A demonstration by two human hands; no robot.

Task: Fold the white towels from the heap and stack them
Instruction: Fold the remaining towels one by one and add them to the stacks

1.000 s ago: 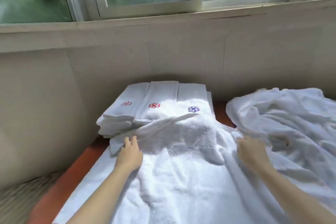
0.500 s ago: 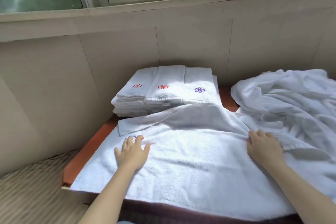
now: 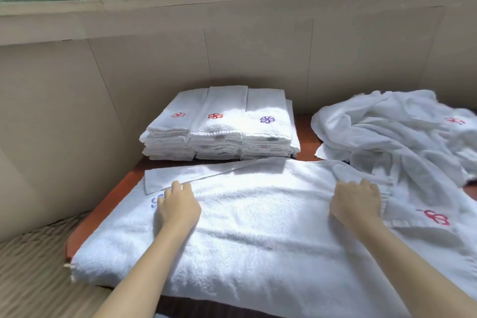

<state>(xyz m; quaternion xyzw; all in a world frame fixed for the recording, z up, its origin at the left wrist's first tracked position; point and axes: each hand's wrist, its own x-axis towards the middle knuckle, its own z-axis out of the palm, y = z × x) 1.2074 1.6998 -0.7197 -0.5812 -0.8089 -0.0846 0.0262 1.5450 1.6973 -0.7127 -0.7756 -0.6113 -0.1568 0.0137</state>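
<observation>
The tabletop [image 3: 103,210] carries it all. One white towel [image 3: 258,230] lies spread under both your hands, its long axis running from your left hand across to your right. A narrow flap of its far edge is folded toward you just beyond your left fingertips. One loose heap [image 3: 387,137] of white towels sits beyond and outward of your right hand. Three stacks [image 3: 219,126] of folded towels stand side by side well beyond your left hand, their long sides pointing away from you; two tops show red emblems, one purple.

Your left hand [image 3: 178,208] rests palm down, fingers relaxed, half covering a blue emblem [image 3: 155,201]. Your right hand [image 3: 357,204] lies with its fingers bent at a bunched fold; you cannot tell whether it pinches.
</observation>
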